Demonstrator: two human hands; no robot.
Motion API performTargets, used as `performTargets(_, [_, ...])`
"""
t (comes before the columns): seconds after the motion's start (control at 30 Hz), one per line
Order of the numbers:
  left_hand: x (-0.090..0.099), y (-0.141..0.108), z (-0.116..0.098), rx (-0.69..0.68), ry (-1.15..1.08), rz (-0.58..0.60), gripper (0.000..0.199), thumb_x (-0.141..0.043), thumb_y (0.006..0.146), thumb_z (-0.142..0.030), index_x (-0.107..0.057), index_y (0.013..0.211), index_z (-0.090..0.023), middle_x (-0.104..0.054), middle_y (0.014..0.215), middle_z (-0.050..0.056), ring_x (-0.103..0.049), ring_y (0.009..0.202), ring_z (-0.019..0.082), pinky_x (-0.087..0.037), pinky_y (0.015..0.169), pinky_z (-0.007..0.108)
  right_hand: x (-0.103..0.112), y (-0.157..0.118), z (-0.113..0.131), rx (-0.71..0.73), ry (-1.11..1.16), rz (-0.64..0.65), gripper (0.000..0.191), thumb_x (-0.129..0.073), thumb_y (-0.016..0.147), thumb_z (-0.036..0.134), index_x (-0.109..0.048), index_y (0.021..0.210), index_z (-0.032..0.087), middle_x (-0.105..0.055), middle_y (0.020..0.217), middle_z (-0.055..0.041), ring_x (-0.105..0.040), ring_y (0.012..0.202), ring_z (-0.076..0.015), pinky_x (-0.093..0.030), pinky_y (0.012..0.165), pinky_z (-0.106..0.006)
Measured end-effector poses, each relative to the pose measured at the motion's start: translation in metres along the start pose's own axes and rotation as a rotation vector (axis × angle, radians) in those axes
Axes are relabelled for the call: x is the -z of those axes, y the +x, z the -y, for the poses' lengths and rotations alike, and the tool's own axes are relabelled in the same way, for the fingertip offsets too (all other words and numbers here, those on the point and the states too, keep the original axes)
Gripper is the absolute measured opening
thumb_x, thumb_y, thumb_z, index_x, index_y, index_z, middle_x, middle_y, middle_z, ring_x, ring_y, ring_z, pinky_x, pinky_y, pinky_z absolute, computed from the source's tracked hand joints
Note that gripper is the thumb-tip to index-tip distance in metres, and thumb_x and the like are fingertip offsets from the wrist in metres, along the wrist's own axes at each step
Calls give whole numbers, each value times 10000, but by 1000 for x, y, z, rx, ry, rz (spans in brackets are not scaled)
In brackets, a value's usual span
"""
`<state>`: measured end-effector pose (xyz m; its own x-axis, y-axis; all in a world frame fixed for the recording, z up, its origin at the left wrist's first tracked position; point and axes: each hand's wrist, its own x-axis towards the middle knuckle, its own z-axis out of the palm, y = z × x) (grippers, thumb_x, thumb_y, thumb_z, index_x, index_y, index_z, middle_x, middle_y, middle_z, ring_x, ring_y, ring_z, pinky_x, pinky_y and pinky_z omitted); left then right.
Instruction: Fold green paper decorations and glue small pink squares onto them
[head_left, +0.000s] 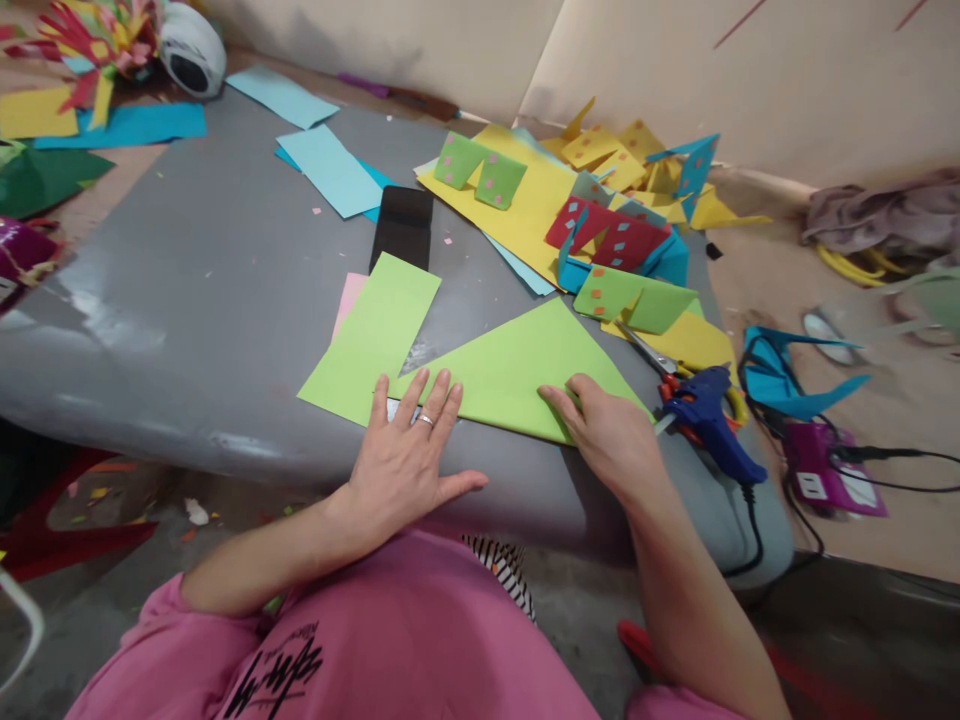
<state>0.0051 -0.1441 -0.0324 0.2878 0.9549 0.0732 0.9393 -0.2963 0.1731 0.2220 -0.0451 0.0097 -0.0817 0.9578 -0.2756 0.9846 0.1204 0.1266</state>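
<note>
Two hands work at the grey table's near edge, on the folded green paper, the landmark. The left hand, fingers spread flat, presses its left end; the right hand, partly curled, touches its right part. Right of it lies the blue glue gun; beyond it, the black phone.

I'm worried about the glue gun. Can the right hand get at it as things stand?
Probably yes: the glue gun lies just beside the right hand, nothing seen on top, though those fingers touch the green paper.
</note>
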Motion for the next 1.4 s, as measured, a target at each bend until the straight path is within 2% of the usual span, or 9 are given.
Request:
performTargets(0.23, [1,0,1,-18,-4,-19,854,-290,954,-701,-298,1566,-106,-270,1640,172,-260,1515,374,-117,1187,736,1,0,2,-1,-10,18,348,-383,1004,495,-569,896,221,-618,657,-54,-542,621,-222,-209,553,-279])
performTargets(0.5, [1,-1,2,-40,-20,-37,809,-345,932,-717,-298,1579,-233,-247,1657,130,-242,1529,341,-158,1212,676,2,2,1,8,-20,2,335,-403,999,483,-573,876,222,-575,619,-36,-517,591,-215,-204,538,-273])
performTargets(0.63, [3,0,2,-40,-22,-16,788,-323,943,-709,-325,1568,-228,-269,1647,141,-273,1518,342,-201,1189,690,3,1,3,-12,-41,35,330,-402,1009,478,-569,899,216,-617,660,-55,-547,629,-222,-202,547,-274])
performTargets(0.9, [4,1,3,-30,-39,11,792,-358,934,-712,-317,1571,-243,-263,1650,137,-263,1519,348,-177,1195,687,3,0,4,-11,-44,37,353,-380,1010,496,-568,895,221,-639,679,-62,-555,622,-225,-210,554,-281])
performTargets(1.13, [3,0,2,-31,-29,-24,787,-393,923,-711,-375,1549,-234,-316,1632,141,-296,1497,392,-200,1171,708,0,-1,2,-1,-17,9,361,-383,1011,497,-570,886,214,-629,673,-56,-548,622,-217,-209,551,-280])
performTargets(1.4, [3,0,1,-24,-24,-54,765,-371,928,-719,-403,1533,-252,-336,1624,119,-315,1493,370,-217,1175,684,0,-1,2,-15,-15,3,358,-407,1013,500,-592,918,208,-655,694,-57,-571,639,-216,-201,550,-278])
